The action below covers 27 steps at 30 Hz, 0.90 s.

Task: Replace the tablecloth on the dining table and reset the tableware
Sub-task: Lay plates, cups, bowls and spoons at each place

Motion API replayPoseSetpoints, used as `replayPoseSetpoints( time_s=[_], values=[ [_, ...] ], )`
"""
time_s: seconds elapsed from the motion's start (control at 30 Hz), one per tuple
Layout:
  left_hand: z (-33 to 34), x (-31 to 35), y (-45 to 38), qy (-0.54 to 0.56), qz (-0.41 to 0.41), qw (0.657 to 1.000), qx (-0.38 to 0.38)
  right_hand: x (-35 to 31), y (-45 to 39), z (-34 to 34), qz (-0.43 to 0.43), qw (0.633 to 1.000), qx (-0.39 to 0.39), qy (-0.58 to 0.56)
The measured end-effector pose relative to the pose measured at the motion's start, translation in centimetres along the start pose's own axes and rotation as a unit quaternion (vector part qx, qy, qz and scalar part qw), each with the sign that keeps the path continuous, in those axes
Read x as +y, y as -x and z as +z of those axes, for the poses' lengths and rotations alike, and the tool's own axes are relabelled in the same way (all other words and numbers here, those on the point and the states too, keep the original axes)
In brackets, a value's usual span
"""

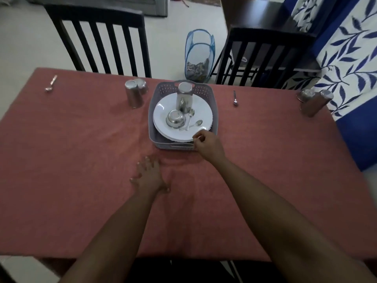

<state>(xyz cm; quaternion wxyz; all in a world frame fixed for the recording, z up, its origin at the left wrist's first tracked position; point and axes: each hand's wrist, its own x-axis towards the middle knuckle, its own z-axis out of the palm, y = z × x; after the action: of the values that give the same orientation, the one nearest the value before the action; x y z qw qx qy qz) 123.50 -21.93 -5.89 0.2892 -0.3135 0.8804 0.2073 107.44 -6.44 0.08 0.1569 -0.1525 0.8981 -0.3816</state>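
Pinching plate (183,111) rim, right hand (208,146) (no readable labels).

A home dining room — clothed table (81,160), slatted chairs (98,37) (leaf-print curtain (346,58)).

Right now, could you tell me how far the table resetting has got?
The red tablecloth is spread, and tumblers and a spoon stand at the far settings. In hand: the right hand is at the plates in the grey basket, while the left hand lies flat on the cloth. Left: plates, bowl, jug and two spoons remain unplaced.
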Motion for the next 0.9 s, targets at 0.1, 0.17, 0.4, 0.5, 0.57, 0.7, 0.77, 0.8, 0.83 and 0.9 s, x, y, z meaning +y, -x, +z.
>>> replayPoseSetpoints(
  time_s=[0.1, 0.17, 0.4, 0.5, 0.57, 0.7, 0.77, 0.8, 0.83, 0.9],
  values=[
    [-0.1, -0.1, -0.2, -0.001, 0.000, 1.000, -0.001, -0.5, -2.6, 0.4, 0.002, 1.000, -0.015, 0.027],
    [-0.1, -0.6, -0.2, 0.007, 0.010, 1.000, 0.014, -1.6, -4.5, 0.6, -0.001, 0.998, -0.022, 0.059],
    [-0.3, -0.2, -0.3, 0.013, 0.001, 1.000, 0.008, -5.3, -10.0, 3.4, 0.013, 0.992, 0.017, 0.122],
    [-0.7, 0.1, -0.6, 0.002, -0.008, 1.000, 0.002, -6.5, -11.7, 3.7, 0.034, 0.991, 0.107, 0.067],
    [-0.9, 0.3, -0.7, 0.000, -0.013, 1.000, -0.008, -6.9, -13.0, 3.6, 0.038, 0.988, 0.141, 0.057],
    [-1.0, 0.5, -0.9, -0.010, -0.015, 1.000, -0.014, -7.5, -16.3, 2.8, 0.025, 0.982, 0.166, 0.090],
    [-1.0, 0.5, -0.9, -0.012, -0.014, 1.000, -0.011, -7.7, -18.1, 2.7, 0.017, 0.986, 0.143, 0.085],
    [-1.0, 0.4, -0.9, -0.011, -0.012, 1.000, -0.010, -7.7, -18.8, 2.6, 0.010, 0.989, 0.121, 0.080],
    [-0.9, 0.4, -0.9, -0.009, -0.011, 1.000, -0.007, -7.7, -19.4, 2.6, 0.001, 0.993, 0.096, 0.073],
    [-0.8, 0.4, -0.9, -0.010, -0.009, 1.000, -0.001, -7.5, -20.0, 2.6, -0.013, 0.995, 0.060, 0.073]
  ],
)
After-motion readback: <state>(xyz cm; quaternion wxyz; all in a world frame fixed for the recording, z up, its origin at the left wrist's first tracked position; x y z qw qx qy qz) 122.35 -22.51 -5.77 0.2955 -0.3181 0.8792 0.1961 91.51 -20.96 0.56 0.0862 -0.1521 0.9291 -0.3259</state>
